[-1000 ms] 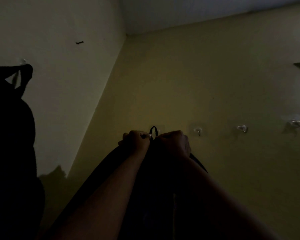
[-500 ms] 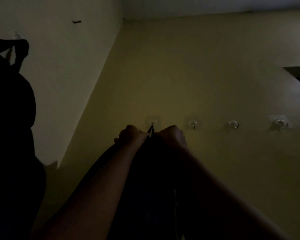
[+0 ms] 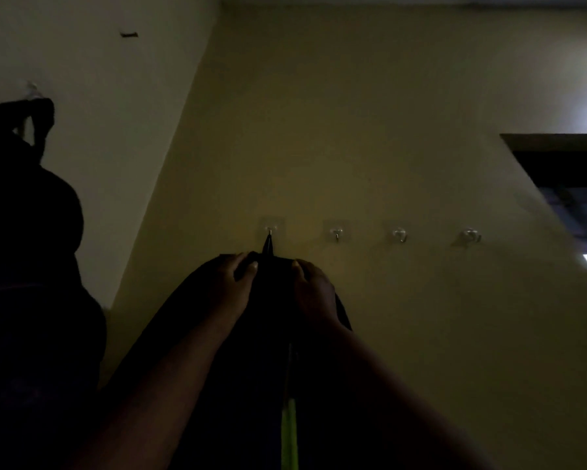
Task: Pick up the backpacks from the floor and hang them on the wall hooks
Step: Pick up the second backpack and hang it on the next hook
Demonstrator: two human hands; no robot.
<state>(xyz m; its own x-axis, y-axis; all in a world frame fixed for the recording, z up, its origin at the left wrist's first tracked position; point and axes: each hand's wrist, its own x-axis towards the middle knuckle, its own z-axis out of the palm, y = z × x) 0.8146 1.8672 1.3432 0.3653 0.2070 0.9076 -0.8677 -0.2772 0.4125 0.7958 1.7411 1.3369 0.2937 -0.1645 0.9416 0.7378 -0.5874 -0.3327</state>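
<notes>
The room is dim. A dark backpack [image 3: 271, 334] with a green stripe hangs in front of me against the yellow wall. Its thin top loop [image 3: 268, 245] is stretched up onto the leftmost clear hook [image 3: 270, 228]. My left hand [image 3: 232, 283] grips the bag's top on the left of the loop, thumb across the fabric. My right hand [image 3: 314, 290] grips the top on the right. Another dark backpack [image 3: 27, 266] hangs at the far left from a hook [image 3: 34, 93] on the side wall.
Three more clear hooks [image 3: 336, 232] [image 3: 400, 234] [image 3: 471, 235] run in a row to the right of the used one, all bare. A dark opening [image 3: 563, 184] sits at the right edge. The two walls meet in a corner at upper left.
Both hands have slid down from the loop to the bag's top and moved apart. The loop now stands taut on the hook. The view has tilted and shifted right.
</notes>
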